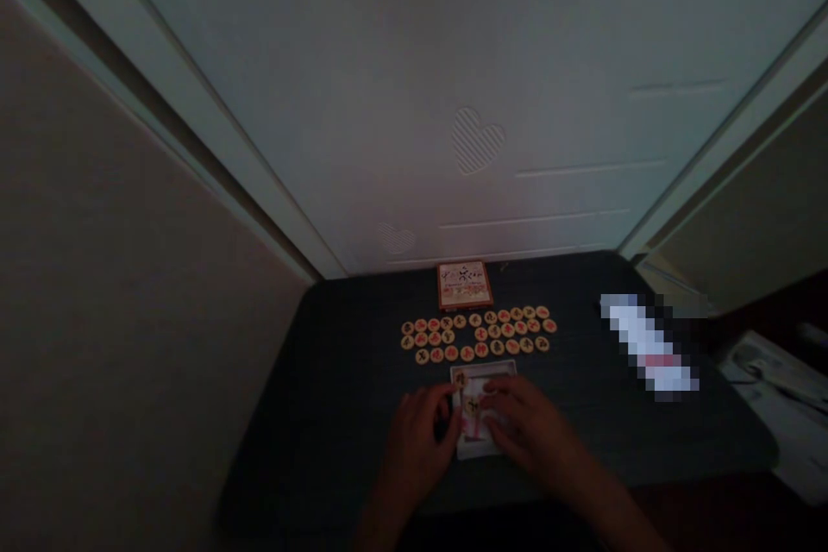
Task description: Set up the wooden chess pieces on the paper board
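Note:
A shallow white box [486, 452] lies near the front of the dark table, with a pinkish picture inside. Two round wooden Chinese chess pieces show in it: one piece [461, 379] at the upper left, another piece [472, 405] near the middle. My left hand [419, 429] is curled at the box's left edge, thumb and forefinger against it. Over the box's right side reaches my right hand [527, 418], its fingers apart, fingertips close beside the middle piece; contact is hard to make out. Beyond the box, several Chinese chess pieces [481, 349] lie in three rows, lettered red or black.
A square lid [464, 285] with printed characters lies behind the rows, near the white panel [401, 103] with embossed hearts. A blurred-out pale object [647, 345] rests at the table's right. Papers and a cable [776, 397] are beyond the right edge. The room is dim.

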Tool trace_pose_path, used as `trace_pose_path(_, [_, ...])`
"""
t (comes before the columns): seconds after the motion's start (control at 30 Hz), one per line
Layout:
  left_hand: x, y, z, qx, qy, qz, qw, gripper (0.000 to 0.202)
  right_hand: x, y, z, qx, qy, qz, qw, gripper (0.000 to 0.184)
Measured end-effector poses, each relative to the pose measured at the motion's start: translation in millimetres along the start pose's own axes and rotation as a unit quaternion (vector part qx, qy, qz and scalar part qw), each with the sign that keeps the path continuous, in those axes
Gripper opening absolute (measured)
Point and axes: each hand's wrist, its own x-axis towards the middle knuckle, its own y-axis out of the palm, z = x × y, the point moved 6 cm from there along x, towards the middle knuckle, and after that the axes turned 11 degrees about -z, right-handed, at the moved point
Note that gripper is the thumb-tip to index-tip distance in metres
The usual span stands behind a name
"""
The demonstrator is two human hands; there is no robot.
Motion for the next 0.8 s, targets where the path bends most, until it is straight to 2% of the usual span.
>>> trace_pose_path(0.1, [-2.6, 2.9, 3.6, 0.009, 0.014, -0.013, 1.000, 0.023, 7.4, 21.2, 7.6, -0.016, -0.012, 0.044, 0.999, 0.030])
trace_pose_path(0.2, [-3.6, 4.4, 6.8, 0.007, 0.009, -0.028, 1.000, 0.019, 12.1, 31.1, 4.3, -0.027, 0.005, 0.062, 0.998, 0.028])
trace_pose_path(0.5, [-3.6, 4.6, 8.0, -0.021, -0.018, -0.002, 1.000, 0.016, 13.4, 43.4, -1.7, -0.053, 0.064, 0.023, 0.996, 0.011])
trace_pose_path(0.63, [-3.3, 2.5, 6.3, -0.021, -0.024, -0.005, 0.999, 0.014, 13.6, 43.7, 0.2, -0.059, 0.051, 0.004, 0.997, 0.002])
trace_pose_path(0.8, [-2.7, 1.2, 5.7, -0.029, -0.030, -0.009, 0.999, 0.015, 10.9, 43.2, 0.2, -0.028, 0.017, 0.023, 0.999, 0.012])
